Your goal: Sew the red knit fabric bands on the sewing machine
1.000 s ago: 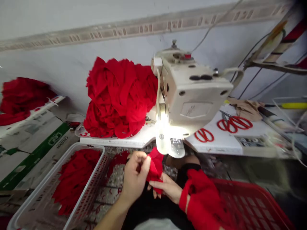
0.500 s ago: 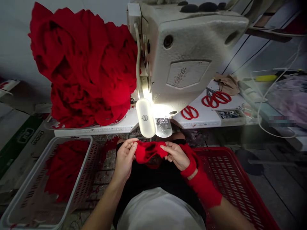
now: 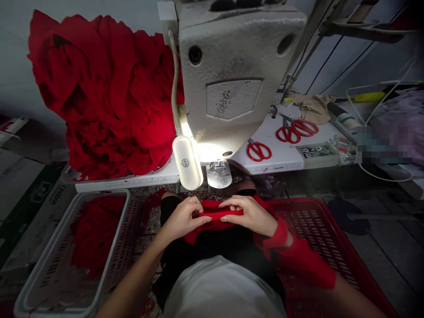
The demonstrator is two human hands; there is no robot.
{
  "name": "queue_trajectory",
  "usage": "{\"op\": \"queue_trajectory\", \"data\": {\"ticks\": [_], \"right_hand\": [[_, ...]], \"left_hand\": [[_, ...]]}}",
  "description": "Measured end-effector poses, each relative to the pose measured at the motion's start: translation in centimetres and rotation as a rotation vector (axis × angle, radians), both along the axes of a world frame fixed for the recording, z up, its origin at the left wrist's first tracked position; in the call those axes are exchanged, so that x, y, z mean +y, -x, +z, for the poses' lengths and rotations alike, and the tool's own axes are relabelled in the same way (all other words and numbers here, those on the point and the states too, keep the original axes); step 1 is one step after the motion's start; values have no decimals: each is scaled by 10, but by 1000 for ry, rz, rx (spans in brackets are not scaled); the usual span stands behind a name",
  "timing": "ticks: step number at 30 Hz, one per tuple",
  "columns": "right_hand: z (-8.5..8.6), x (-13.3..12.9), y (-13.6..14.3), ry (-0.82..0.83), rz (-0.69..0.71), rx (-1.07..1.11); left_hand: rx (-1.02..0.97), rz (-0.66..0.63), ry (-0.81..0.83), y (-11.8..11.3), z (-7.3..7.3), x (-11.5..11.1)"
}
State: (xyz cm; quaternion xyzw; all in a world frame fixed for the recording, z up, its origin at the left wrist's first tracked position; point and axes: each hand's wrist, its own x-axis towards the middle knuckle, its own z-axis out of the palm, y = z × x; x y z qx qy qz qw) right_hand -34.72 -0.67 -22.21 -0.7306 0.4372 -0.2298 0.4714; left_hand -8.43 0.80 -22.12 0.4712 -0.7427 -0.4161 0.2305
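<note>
Over my lap, both hands pinch one piece of red fabric (image 3: 215,223). My left hand (image 3: 185,217) grips its left end between thumb and fingers. The right part is held the same way by my right hand (image 3: 250,214), and the edge between the thumbs is drawn fairly straight. More red cloth (image 3: 304,258) is wrapped around my right wrist and forearm. Just beyond the hands stands a sewing machine (image 3: 232,62) with a lit lamp (image 3: 187,163) and a round metal plate (image 3: 218,175) below its head.
A large red fabric pile (image 3: 106,97) rests on the white table (image 3: 132,181) at left. Red-handled scissors (image 3: 259,151) lie right of the machine, near a tray of small parts (image 3: 316,153). A white basket (image 3: 114,247) with red cloth stands at left, a red basket (image 3: 321,229) at right.
My hands have moved closer together, and the red fabric has turned so that its edge lies between the thumbs. The machine appears further left in the view.
</note>
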Motion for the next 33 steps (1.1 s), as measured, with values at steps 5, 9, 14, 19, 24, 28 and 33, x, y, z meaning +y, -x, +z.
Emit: {"op": "queue_trajectory", "data": {"ticks": [5,9,14,19,24,28,33], "right_hand": [[17,-4,3,45,160,-5],[13,-3,3,12,84,-103],[6,-1,6,-297,-153,-286],[23,5,0,-220,-236,-292],[49,8,-4,207,-290,-162],[51,6,-5,193,-284,-156],[53,10,-7,187,-278,-155]], "left_hand": [[149,-247,-174,16,11,0],[140,-152,-203,25,9,-1],[349,181,-249,19,6,2],[252,161,64,10,19,2],[119,92,394,6,29,-2],[149,154,437,6,27,-2],[-11,83,646,2,19,-2]]}}
